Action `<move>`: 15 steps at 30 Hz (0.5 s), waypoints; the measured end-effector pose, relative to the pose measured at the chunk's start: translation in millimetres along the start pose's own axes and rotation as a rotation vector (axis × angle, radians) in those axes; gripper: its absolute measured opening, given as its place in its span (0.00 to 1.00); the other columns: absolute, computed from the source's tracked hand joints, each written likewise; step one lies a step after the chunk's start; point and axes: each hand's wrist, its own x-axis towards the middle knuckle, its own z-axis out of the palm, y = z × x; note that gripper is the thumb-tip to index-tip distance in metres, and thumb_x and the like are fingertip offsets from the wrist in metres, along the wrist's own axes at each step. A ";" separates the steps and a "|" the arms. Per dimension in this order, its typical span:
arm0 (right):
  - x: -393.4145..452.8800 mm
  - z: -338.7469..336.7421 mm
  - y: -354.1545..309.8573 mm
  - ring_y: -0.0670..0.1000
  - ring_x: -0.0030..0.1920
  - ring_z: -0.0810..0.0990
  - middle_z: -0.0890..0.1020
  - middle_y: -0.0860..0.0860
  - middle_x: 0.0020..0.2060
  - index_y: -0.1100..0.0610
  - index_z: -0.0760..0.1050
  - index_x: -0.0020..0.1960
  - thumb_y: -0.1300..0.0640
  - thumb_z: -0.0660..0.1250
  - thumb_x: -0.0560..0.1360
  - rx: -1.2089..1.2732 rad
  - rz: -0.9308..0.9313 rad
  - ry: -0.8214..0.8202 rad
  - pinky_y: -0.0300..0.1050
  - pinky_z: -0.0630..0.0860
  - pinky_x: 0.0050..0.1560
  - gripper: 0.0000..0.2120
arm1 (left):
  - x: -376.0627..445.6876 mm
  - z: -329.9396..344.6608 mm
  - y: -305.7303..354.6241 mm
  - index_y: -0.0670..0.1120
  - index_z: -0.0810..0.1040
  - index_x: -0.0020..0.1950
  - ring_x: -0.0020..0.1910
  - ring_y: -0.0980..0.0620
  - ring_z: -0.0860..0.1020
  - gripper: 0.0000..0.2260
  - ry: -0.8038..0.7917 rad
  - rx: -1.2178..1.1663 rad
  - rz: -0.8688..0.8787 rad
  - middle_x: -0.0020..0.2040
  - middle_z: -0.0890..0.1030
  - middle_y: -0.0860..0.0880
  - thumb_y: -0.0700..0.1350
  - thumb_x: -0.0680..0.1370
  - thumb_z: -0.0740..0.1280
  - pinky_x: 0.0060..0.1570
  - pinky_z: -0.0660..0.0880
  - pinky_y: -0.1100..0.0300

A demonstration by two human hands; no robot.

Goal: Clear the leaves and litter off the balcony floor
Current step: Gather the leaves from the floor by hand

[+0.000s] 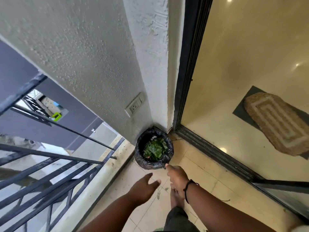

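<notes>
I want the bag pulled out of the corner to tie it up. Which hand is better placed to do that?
Probably the right hand: its fingertips already meet the near rim of the black bag holding the leaves. The left hand is open, short of the bag, touching nothing.

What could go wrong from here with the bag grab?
1. The right hand pinches only the near rim of the black bag; pulled by one edge, it may tip and spill the green leaves.
2. Leaf scraps lie on the tiles near the bare foot and could get missed or trodden on.
3. The railing gap is close; loose leaves could drop through.
</notes>
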 end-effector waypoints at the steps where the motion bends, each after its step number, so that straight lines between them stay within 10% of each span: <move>1: -13.3 1.3 2.9 0.53 0.45 0.76 0.80 0.57 0.54 0.59 0.74 0.58 0.47 0.61 0.81 -0.070 -0.061 0.020 0.44 0.72 0.48 0.16 | -7.8 3.5 -5.2 0.48 0.56 0.80 0.78 0.48 0.58 0.33 -0.010 0.137 0.031 0.80 0.58 0.47 0.63 0.81 0.57 0.75 0.56 0.57; 8: -108.8 14.1 51.0 0.58 0.65 0.74 0.75 0.56 0.65 0.53 0.61 0.73 0.46 0.60 0.79 -1.024 -0.398 0.156 0.48 0.72 0.59 0.25 | -81.2 13.7 -46.2 0.50 0.50 0.81 0.80 0.44 0.51 0.33 0.099 0.599 0.270 0.82 0.49 0.46 0.63 0.82 0.55 0.77 0.54 0.51; 15: -201.5 61.7 137.1 0.59 0.75 0.58 0.64 0.55 0.74 0.53 0.55 0.76 0.43 0.60 0.78 -1.310 -0.387 0.229 0.54 0.65 0.70 0.31 | -178.7 20.0 -121.8 0.50 0.46 0.82 0.80 0.42 0.45 0.35 0.155 0.759 0.321 0.81 0.44 0.45 0.64 0.81 0.54 0.77 0.48 0.46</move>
